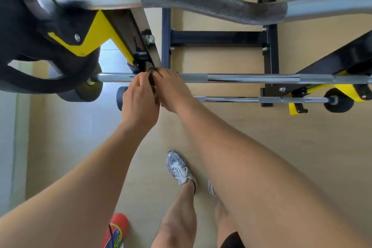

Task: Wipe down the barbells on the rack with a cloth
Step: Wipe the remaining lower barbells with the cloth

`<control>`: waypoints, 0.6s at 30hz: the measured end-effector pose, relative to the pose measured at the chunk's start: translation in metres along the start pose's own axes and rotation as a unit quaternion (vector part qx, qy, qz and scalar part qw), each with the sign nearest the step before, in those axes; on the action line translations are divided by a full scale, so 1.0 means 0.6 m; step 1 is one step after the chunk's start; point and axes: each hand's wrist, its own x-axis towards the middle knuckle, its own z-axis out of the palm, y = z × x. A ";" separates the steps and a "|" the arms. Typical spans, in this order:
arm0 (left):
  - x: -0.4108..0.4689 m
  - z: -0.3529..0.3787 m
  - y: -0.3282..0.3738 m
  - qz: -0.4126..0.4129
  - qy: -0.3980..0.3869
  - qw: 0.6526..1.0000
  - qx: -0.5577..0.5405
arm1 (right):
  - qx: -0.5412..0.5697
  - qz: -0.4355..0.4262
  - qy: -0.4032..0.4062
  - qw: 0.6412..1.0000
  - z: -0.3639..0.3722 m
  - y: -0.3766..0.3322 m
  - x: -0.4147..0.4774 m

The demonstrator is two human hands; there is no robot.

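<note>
Both hands, left (pixel 140 100) and right (pixel 173 90), pinch a dark cloth (pixel 152 80) closed around the middle barbell (pixel 251 78), apparently for wiping.

No legible text anywhere. The red bottle (pixel 116 231) at bottom edge has a multicolour label w/ some print, but too blurred and cut off to read. Nothing readable on rack (pixel 269 46) or bars.

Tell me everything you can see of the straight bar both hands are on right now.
The straight bar is chrome with duller knurled bands, lying level across the black and yellow rack, below the curved bar. A dark weight plate sits at its left end. The left hand and right hand meet over it near the left upright, pinching something dark, barely visible.
</note>
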 end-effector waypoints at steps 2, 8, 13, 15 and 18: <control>0.003 0.005 0.006 0.005 -0.015 1.000 0.001 | -0.020 0.038 0.019 0.999 -0.021 0.045 -0.021; 0.014 0.014 0.009 -0.015 -0.050 0.998 0.015 | -0.098 0.200 0.099 0.970 -0.077 0.196 -0.109; 0.026 0.014 0.013 -0.021 -0.036 0.999 -0.008 | -0.081 0.106 0.047 0.990 -0.044 0.099 -0.054; 0.028 0.015 0.010 -0.019 -0.025 0.999 -0.015 | -0.121 0.073 0.022 0.990 -0.014 0.037 -0.026; 0.027 0.023 0.008 0.003 -0.017 1.000 -0.001 | -0.163 0.050 -0.004 0.985 0.001 0.021 -0.004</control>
